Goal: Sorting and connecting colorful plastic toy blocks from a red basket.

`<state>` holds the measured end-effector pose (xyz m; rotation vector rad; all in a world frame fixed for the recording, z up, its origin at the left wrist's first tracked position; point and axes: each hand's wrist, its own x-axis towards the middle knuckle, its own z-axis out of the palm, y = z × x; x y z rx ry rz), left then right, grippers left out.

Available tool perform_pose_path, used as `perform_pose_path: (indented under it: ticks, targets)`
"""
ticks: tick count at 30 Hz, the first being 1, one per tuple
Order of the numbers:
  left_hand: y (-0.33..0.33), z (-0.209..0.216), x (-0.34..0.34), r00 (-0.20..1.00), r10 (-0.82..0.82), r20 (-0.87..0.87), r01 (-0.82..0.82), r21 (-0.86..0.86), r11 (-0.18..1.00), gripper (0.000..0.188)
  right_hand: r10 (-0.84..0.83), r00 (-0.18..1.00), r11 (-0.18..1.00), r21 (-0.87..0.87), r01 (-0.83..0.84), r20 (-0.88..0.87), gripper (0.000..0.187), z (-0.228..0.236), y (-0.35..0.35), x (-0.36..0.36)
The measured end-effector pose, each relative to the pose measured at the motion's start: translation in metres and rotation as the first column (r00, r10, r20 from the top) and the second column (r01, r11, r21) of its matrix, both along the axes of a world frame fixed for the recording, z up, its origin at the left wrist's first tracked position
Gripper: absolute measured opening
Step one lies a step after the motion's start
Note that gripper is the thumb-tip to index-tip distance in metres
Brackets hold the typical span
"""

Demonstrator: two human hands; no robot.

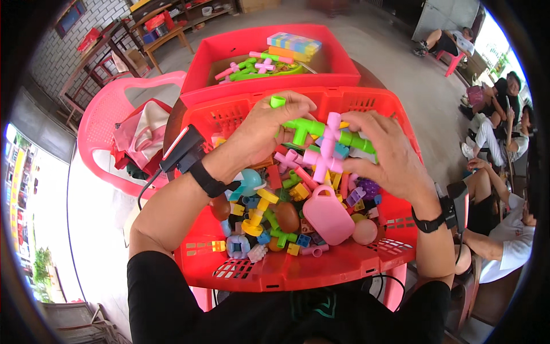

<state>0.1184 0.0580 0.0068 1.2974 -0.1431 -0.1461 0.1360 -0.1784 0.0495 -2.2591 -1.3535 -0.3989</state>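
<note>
Above a red plastic basket point(275, 280) I hold a joined piece of pipe toys between both hands. My left hand point(275, 123) is closed around the green pipe connector point(301, 129) at its left end. A pink cross-shaped pipe connector point(330, 143) forms the middle of the piece. At its right side is another green pipe piece point(356, 141), with the fingers and thumb of my right hand point(387, 152) curved about it. Under my hands the basket holds mixed toy parts, among them a pink toy cutting board point(329, 215) and a yellow pipe piece point(256, 213).
Beyond the basket stands a red box point(212, 63) with more pipe pieces and a pastel block stack point(293, 46). A pink chair point(103, 123) with cloth on it is at the left. Several people sit along the right; one rests on a red stool point(452, 62).
</note>
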Motion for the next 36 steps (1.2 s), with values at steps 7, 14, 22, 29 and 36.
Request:
perform_pose_path:
  ticks: [7,14,22,29,36]
  targets:
    - [-0.009,-0.012,-0.003,0.979,-0.161,-0.129,0.138,-0.171,0.976,0.037,0.081,0.996,0.98,-0.179,-0.084,-0.025,0.062,-0.025,0.0,0.01]
    - [-0.013,-0.016,-0.002,0.971,-0.191,-0.143,0.147,-0.271,0.951,0.031,0.033,0.997,0.979,-0.205,-0.019,0.063,0.069,-0.046,0.009,0.011]
    - [-0.014,-0.003,-0.008,0.988,-0.075,-0.131,0.064,-0.088,0.994,0.026,-0.069,0.979,0.995,-0.057,0.082,0.191,0.057,-0.031,0.011,0.012]
    - [-0.01,-0.004,-0.008,0.993,-0.097,-0.071,0.094,-0.049,0.994,0.026,-0.014,1.0,1.0,-0.025,0.014,-0.021,0.046,-0.021,0.006,0.012]
    - [-0.011,-0.001,-0.011,0.975,-0.195,0.104,0.174,0.182,0.968,0.026,0.225,0.947,0.973,-0.005,-0.232,-0.228,0.038,-0.019,-0.007,0.032]
